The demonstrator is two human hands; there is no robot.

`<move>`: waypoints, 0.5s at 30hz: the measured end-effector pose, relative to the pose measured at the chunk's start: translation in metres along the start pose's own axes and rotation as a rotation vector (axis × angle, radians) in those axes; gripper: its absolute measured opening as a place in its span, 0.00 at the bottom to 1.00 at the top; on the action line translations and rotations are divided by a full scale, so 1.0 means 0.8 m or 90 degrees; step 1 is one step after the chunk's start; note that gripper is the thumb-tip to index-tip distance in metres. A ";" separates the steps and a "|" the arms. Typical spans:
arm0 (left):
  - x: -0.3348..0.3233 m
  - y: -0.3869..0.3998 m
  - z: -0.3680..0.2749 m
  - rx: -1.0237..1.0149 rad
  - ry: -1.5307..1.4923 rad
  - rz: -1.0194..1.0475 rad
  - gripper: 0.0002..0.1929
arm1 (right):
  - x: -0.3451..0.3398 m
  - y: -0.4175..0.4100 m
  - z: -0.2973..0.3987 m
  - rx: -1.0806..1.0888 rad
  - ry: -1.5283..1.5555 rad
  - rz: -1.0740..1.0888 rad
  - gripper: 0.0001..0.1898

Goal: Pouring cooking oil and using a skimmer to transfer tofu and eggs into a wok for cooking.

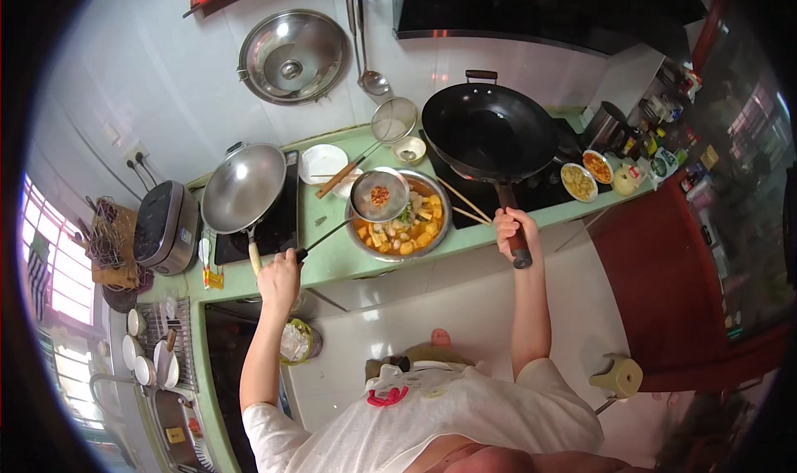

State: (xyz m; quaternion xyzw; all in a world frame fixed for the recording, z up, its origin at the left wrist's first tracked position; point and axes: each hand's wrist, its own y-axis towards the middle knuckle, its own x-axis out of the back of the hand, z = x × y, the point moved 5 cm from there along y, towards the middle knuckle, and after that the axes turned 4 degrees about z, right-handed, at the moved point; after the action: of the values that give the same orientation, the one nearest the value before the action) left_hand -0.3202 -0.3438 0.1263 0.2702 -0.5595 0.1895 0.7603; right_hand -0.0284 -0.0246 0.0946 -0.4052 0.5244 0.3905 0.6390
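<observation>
My left hand is closed around the black handle of a fine-mesh skimmer. Red chilli pieces lie in its mesh. The skimmer is above a large steel bowl of yellow and white food in orange-brown broth, with chopped greens on top. In my right hand is the wooden handle of a black wok. The wok sits over the black cooktop at the back right; whether it touches the cooktop I cannot tell. Two wooden chopsticks lie between bowl and wok.
A steel frying pan sits on the left cooktop, beside a rice cooker. Behind the bowl are a white plate, a second mesh skimmer and a small bowl. Two food dishes stand right; a stool is on the floor.
</observation>
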 end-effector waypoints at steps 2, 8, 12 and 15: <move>-0.004 0.001 -0.009 0.011 -0.007 0.008 0.13 | 0.005 0.008 0.016 -0.007 -0.001 0.005 0.05; 0.002 0.013 -0.047 0.062 -0.019 0.039 0.12 | 0.032 0.049 0.065 -0.024 0.020 0.020 0.05; 0.008 0.022 -0.071 0.082 -0.044 0.034 0.12 | 0.068 0.080 0.101 -0.040 0.030 0.030 0.04; 0.005 0.026 -0.085 0.113 -0.044 0.056 0.13 | 0.092 0.095 0.119 -0.043 0.031 0.040 0.05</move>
State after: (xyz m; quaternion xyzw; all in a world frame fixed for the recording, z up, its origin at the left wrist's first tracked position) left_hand -0.2801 -0.2854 0.1185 0.3179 -0.5776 0.2616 0.7049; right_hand -0.0546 0.0971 0.0252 -0.4191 0.5388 0.4176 0.5997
